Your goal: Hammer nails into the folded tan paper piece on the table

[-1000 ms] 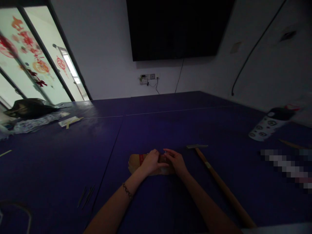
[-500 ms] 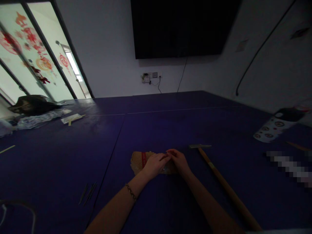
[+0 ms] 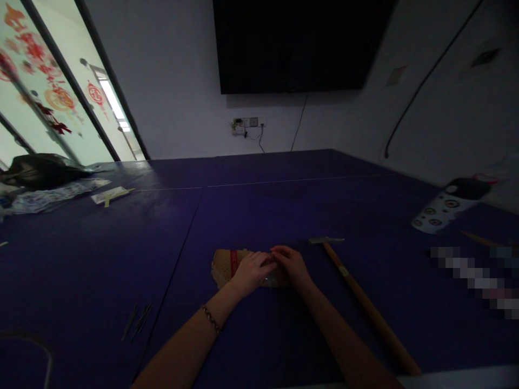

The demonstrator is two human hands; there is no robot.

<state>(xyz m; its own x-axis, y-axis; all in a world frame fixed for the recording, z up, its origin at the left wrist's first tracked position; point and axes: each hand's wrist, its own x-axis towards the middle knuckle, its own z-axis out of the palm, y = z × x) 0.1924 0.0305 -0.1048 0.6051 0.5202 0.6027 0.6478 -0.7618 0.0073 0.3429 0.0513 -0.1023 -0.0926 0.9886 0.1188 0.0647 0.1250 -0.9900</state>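
A brown, ragged-edged piece that looks like cardboard (image 3: 221, 266), with a red strip across it and dotted marks, lies flat on the purple table (image 3: 133, 232). Over its right part my left hand (image 3: 251, 271) bends its fingers inward. Against those fingertips, my right hand (image 3: 292, 265) pinches from the other side. Whatever small thing the fingertips hold is hidden. Below them a clear, shiny patch shows on the brown piece. Just right of my right hand lies a hammer (image 3: 365, 300) with a wooden handle, its metal head pointing away from me.
Several thin dark metal rods (image 3: 138, 322) lie at the left front. A patterned bottle (image 3: 441, 208) rests on the right, near a blurred-out object (image 3: 466, 273). A dark bag (image 3: 40, 170) and a white piece (image 3: 111, 195) are at the far left. A television (image 3: 300, 48) hangs ahead.
The whole view has shifted, so things appear slightly farther left. My hands keep nearly the same pose over the brown piece, fingertips still together.
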